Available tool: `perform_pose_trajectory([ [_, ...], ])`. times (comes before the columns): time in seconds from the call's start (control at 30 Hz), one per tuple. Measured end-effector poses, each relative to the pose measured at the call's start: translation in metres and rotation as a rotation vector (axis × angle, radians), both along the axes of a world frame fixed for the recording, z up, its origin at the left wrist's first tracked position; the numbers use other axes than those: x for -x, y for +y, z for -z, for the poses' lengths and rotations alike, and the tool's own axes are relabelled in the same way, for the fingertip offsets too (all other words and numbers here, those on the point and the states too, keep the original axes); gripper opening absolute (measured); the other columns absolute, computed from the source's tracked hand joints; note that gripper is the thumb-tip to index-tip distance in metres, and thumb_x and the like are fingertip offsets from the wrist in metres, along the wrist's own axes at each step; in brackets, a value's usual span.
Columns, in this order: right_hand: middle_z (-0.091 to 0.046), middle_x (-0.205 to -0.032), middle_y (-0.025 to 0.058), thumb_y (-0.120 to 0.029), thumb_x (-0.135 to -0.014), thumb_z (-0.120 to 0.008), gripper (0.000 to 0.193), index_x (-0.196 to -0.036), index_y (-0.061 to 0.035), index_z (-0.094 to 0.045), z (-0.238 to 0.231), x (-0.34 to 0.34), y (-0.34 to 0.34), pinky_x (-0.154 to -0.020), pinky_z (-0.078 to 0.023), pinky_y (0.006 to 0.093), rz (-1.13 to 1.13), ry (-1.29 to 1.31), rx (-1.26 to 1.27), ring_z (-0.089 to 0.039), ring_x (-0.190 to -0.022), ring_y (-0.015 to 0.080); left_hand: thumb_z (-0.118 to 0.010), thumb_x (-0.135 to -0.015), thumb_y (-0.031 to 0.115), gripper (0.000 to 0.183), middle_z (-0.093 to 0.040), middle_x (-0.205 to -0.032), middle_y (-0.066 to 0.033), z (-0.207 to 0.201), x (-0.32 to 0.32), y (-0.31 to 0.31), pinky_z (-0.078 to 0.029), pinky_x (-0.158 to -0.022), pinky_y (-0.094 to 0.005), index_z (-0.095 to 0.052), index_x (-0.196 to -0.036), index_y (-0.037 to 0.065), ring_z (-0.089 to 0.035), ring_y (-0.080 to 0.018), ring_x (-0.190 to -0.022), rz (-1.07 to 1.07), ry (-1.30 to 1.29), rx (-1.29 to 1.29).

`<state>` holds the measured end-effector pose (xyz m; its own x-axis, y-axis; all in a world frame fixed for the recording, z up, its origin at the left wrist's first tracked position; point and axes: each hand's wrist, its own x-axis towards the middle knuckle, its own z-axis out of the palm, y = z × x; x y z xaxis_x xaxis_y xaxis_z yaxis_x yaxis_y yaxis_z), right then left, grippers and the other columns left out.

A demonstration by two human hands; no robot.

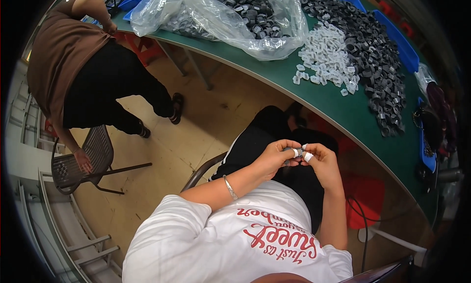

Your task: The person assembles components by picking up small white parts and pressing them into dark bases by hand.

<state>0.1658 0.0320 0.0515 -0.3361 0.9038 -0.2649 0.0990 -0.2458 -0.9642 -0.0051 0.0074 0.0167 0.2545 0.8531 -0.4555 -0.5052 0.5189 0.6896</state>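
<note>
Above my lap, both hands meet around a small dark grey plastic part, mostly hidden by the fingers. My left hand pinches it from one side, with a silver bangle on that wrist. From the other side my right hand closes on it with thumb and fingertips. White tape wraps both thumbs. On the green table in front lie a heap of small white plastic pieces and a larger heap of dark grey ring-like parts.
A clear plastic bag of dark parts sits on the table, with blue trays along its far side. At left, a person in brown bends over a chair. A red stool stands under the table edge.
</note>
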Motion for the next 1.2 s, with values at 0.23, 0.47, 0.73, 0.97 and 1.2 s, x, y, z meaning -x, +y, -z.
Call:
perform_pose_trajectory([
  [0.23,-0.065,-0.087,0.007,0.007,-0.083,-0.058,0.017,-0.099,0.0053,-0.061,0.011,-0.003,-0.003,-0.067,-0.053,0.0227,0.034,-0.03,0.014,-0.063,-0.074,0.0107,-0.06,-0.088,0.007,0.018,-0.065,-0.094,-0.0082,0.006,-0.005,-0.003,-0.054,-0.074,-0.0211,-0.06,-0.104,0.001,-0.065,-0.0117,-0.079,0.004,-0.014,0.004],
  [0.47,-0.064,-0.084,0.0064,0.005,-0.082,-0.06,0.016,-0.098,0.0026,-0.06,0.015,-0.007,-0.006,-0.063,-0.052,0.0229,0.082,0.016,0.039,-0.062,-0.071,0.0114,-0.061,-0.087,0.007,0.017,-0.064,-0.094,-0.0077,0.005,-0.007,-0.006,-0.054,-0.076,-0.0231,-0.059,-0.103,0.002,-0.065,-0.0124,-0.08,0.04,-0.052,0.016],
  [0.73,-0.062,-0.081,0.0061,0.008,-0.078,-0.059,0.019,-0.096,0.0026,-0.059,0.028,-0.005,-0.009,-0.062,-0.052,0.0226,0.049,0.003,0.111,-0.061,-0.071,0.0107,-0.055,-0.091,0.006,0.013,-0.062,-0.096,-0.007,0.022,-0.012,-0.013,-0.056,-0.077,-0.027,-0.058,-0.103,0.004,-0.064,-0.0145,-0.084,-0.059,-0.171,0.271],
  [0.97,-0.062,-0.079,0.0052,0.006,-0.078,-0.058,0.016,-0.093,0.0008,-0.06,0.028,-0.008,-0.019,-0.06,-0.051,0.0227,0.124,0.037,0.163,-0.061,-0.067,0.0111,-0.059,-0.088,0.006,0.018,-0.064,-0.092,-0.0071,0.015,-0.014,-0.022,-0.053,-0.073,-0.0215,-0.058,-0.105,0.0,-0.064,-0.013,-0.076,0.034,0.002,0.102],
  [1.2,-0.063,-0.081,0.0059,0.006,-0.08,-0.058,0.018,-0.097,0.003,-0.06,0.043,-0.01,-0.017,-0.058,-0.051,0.0229,0.067,0.021,0.126,-0.06,-0.066,0.0103,-0.066,-0.083,0.006,0.021,-0.065,-0.086,-0.0089,0.028,-0.014,-0.017,-0.054,-0.067,-0.0225,-0.061,-0.101,-0.003,-0.063,-0.0121,-0.071,0.038,0.162,-0.01],
])
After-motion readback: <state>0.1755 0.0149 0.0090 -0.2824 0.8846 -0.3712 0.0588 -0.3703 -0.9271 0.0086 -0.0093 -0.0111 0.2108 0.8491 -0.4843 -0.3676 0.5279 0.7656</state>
